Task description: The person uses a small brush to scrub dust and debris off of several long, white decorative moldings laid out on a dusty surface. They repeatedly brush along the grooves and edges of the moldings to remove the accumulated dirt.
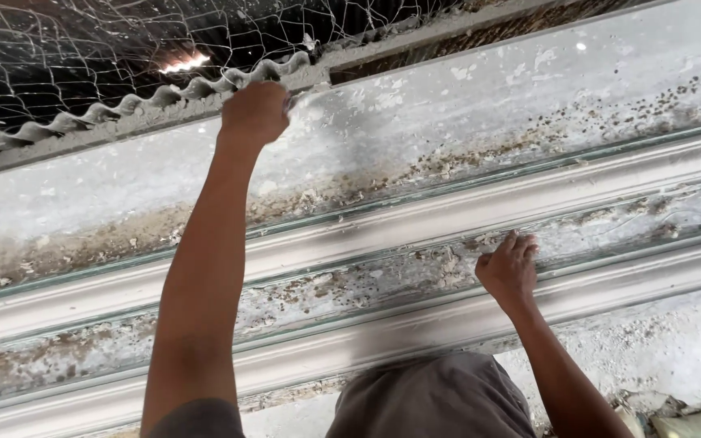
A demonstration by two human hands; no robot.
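Plaster moulding (415,223) runs as long ridged bands across a rough grey surface, crusted with crumbs of dried plaster. Left hand (255,112) reaches up, fist closed at the top edge beside the corrugated sheet (164,96) and wire mesh (66,49); cannot tell what it grips. Right hand (510,268) rests curled on a lower groove, holding nothing visible. Risk, as judged: weight pressed on the ridges could chip them; loose crumbs may let fingers slip.

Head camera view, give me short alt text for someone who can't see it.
A person's left hand reaches up in a fist to the top edge of a grimy, flaking moulded ledge, just below wire mesh and a wavy sheet edge. The right hand rests lower on a crumbly groove of the ledge.
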